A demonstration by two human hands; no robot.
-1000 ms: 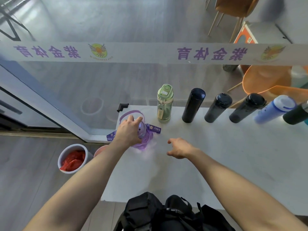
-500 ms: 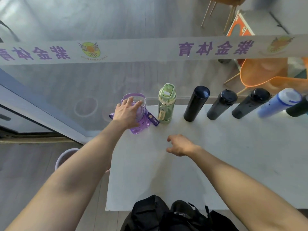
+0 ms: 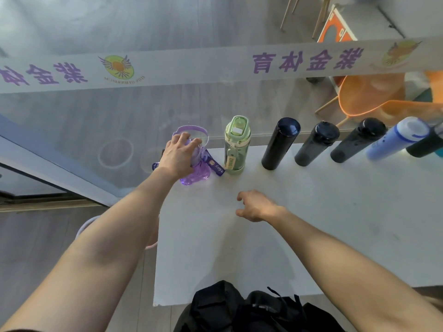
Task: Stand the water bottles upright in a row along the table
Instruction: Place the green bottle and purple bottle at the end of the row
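My left hand point(image 3: 178, 155) grips the top of a clear purple bottle point(image 3: 197, 174) with a purple strap, standing at the far left corner of the white table point(image 3: 311, 231). Right beside it stands a green bottle point(image 3: 236, 146). Further right in the row along the far edge stand a black flask point(image 3: 280, 143), two dark bottles point(image 3: 316, 143) point(image 3: 357, 143), a blue bottle point(image 3: 395, 138) and another dark bottle point(image 3: 426, 144) at the frame edge. My right hand point(image 3: 255, 206) hovers over the table with loosely curled fingers, holding nothing.
A black backpack point(image 3: 251, 310) sits at the table's near edge. A glass wall with a printed white band point(image 3: 215, 65) runs just behind the bottles. Orange chairs point(image 3: 374, 94) stand beyond the glass. A bucket rim point(image 3: 84, 228) shows under my left arm.
My left hand has carried the purple bottle from nearer on the table to the far edge, next to the green bottle. My right hand has barely moved.
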